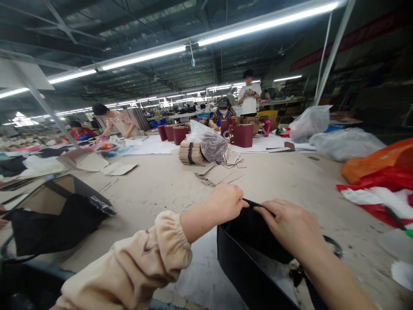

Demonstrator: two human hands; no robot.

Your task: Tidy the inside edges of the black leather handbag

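Note:
A black bag [240, 269] stands at the near edge of the worktable, its top open toward me. My left hand [226, 202], below a cream elastic-cuffed sleeve, pinches the far rim of the bag. A short way to the right, my right hand [290, 221] grips the same rim, thumb on the near side. Between the two hands runs a short stretch of black edge. Part of the bag's right side is hidden by my right forearm. A small dark fitting with a gold glint [296, 275] shows under that forearm.
Ahead lie a banded stack of card pieces [191, 153], a clear plastic bag [211, 142] and loose card strips [213, 173]. Another black bag [54, 219] lies left. Orange and red plastic bags [383, 161] sit right. Beyond are maroon bags [241, 135] and several people.

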